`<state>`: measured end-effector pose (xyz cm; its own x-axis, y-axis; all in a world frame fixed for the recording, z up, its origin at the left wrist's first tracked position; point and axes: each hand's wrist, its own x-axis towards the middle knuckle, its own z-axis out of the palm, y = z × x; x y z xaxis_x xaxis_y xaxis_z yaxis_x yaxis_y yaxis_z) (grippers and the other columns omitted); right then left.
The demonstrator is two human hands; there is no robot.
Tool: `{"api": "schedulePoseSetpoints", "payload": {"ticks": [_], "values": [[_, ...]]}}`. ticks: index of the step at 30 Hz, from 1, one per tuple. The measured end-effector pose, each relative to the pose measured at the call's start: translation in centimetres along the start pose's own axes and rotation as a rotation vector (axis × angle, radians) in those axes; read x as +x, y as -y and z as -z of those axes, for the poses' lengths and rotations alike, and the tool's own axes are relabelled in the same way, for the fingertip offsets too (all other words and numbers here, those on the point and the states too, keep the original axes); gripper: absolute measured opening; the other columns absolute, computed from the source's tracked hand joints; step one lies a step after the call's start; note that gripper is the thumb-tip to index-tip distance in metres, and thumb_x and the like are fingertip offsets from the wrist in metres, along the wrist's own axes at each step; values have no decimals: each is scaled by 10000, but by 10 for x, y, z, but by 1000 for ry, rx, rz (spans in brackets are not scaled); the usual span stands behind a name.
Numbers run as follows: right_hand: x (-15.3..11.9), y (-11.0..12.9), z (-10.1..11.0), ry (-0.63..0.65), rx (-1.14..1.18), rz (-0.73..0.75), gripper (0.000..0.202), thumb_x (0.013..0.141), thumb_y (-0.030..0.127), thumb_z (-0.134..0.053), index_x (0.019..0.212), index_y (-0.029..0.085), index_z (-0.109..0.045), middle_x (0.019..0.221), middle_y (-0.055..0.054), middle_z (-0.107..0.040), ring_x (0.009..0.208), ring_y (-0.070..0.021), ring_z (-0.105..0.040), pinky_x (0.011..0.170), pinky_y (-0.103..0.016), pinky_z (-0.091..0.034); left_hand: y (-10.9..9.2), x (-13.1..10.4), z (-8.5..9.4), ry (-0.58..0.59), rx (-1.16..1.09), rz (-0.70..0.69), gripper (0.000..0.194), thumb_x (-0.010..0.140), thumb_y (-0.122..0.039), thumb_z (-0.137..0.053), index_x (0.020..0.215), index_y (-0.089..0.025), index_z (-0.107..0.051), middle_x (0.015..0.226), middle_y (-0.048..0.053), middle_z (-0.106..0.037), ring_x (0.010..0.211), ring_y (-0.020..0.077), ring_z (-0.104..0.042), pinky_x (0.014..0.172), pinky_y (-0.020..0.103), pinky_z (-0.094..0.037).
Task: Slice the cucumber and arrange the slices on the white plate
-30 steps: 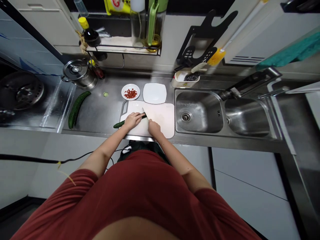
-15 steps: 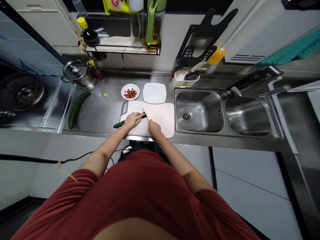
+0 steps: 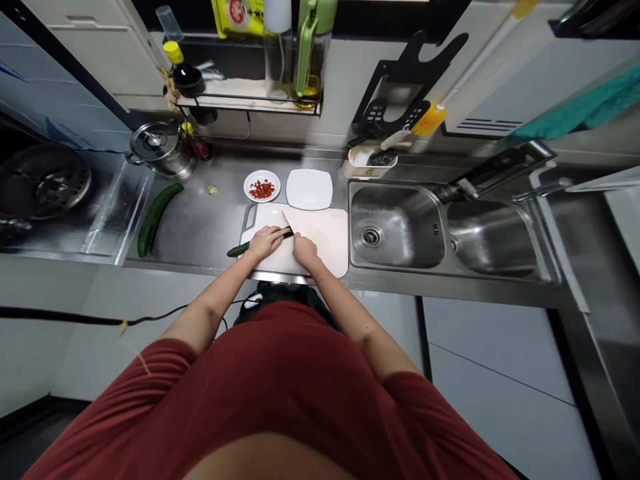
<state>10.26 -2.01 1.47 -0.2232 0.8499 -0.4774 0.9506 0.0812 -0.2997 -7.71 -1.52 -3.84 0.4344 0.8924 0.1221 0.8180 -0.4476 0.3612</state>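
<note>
A dark green cucumber (image 3: 238,250) lies across the white cutting board (image 3: 327,233). My left hand (image 3: 267,243) is closed over it from above, so its middle is hidden; one end sticks out to the left and a short dark piece to the right. My right hand (image 3: 305,251) grips a knife (image 3: 287,220), its handle covered by the fingers. The blade points away from me and up to the left, at the cucumber's right end, close to my left fingertips. Behind the board are a white plate (image 3: 309,189) and a small dish (image 3: 256,177) of chopped red pieces.
To the left lie another cucumber (image 3: 156,217) and a small green slice (image 3: 213,191). A steel pot (image 3: 163,157) stands behind them, near a stove burner (image 3: 43,181). On the right is a double sink (image 3: 400,243). Bottles stand on a rack (image 3: 250,103) above the counter.
My right hand and the knife have shifted slightly left, nearer the left fingers. The left hand and cucumber look nearly unchanged. The camera view has tilted a little.
</note>
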Motion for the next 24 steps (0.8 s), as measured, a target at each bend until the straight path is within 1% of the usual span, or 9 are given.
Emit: {"api": "schedulePoseSetpoints", "payload": {"ticks": [6,13,20,24], "values": [[-16,-8,-6,30,-27,-17,304,913,56,-353,1185,133,-465,1079,-159,-664,999,-233,-648,802,-317,-473,-2,-1,1,7,-4,9,427,971,-328,-384,1372,-308,-530,1174,57,-630,1016,210,-546,935,347,-433],[-38,-16,-13,53,-49,-32,286,911,68,-385,1183,123,-455,1043,-170,-666,984,-235,-656,794,-314,-474,-3,0,3,26,-5,28,428,968,-329,-393,1371,-300,-534,1192,63,-625,1036,216,-545,939,352,-429],[-49,-21,-16,54,-69,-37,271,906,63,-382,1156,123,-467,1019,-172,-667,973,-260,-660,780,-337,-479,-3,0,3,22,28,21,439,972,-334,-378,1388,-299,-515,1186,62,-627,1025,220,-543,932,354,-430],[-53,-24,-19,72,-68,-49,277,903,71,-399,1167,129,-463,1028,-172,-664,975,-255,-657,789,-337,-475,-4,-1,3,18,37,13,441,974,-337,-375,1393,-304,-509,1181,60,-628,1020,216,-543,934,351,-429]]}}
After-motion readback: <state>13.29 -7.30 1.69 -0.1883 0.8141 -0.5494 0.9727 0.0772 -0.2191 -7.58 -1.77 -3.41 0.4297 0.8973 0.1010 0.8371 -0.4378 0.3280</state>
